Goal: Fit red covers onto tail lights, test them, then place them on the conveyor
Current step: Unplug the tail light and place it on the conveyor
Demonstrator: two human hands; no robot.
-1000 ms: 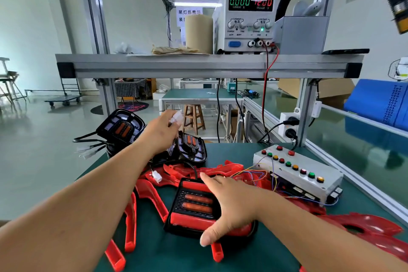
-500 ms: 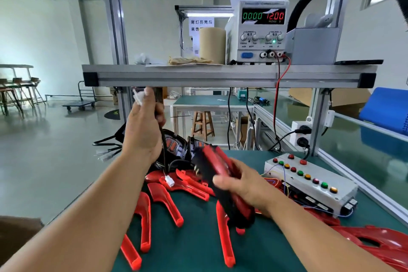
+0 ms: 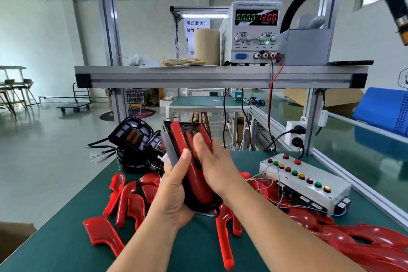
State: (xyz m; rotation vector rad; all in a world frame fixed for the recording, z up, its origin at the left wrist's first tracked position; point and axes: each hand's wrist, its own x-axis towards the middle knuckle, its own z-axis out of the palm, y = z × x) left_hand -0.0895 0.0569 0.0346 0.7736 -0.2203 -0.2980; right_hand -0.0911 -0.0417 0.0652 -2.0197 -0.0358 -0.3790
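I hold a tail light [image 3: 199, 187] upright above the green mat; it has a black housing with a red cover along its face. My left hand [image 3: 174, 194] grips its lower end from the left, the thumb lying on the red cover. A white connector [image 3: 163, 158] peeks out by that hand's fingers. My right hand [image 3: 213, 166] presses straight fingers against the light's face from the right. Loose red covers [image 3: 123, 196] lie on the mat below. Bare black tail lights [image 3: 132, 137] with cables are stacked at the far left of the mat.
A white test box [image 3: 309, 192] with coloured buttons and loose wires sits to the right. A power supply [image 3: 254, 31] reading 12.00 stands on the shelf above. The green conveyor [image 3: 364, 157] runs behind the right rail. Large red parts [image 3: 364, 243] pile up at lower right.
My right hand lifted the tail light off the mat and stood it upright. My left hand, raised with the connector cable, came down and took hold of the light's lower end.
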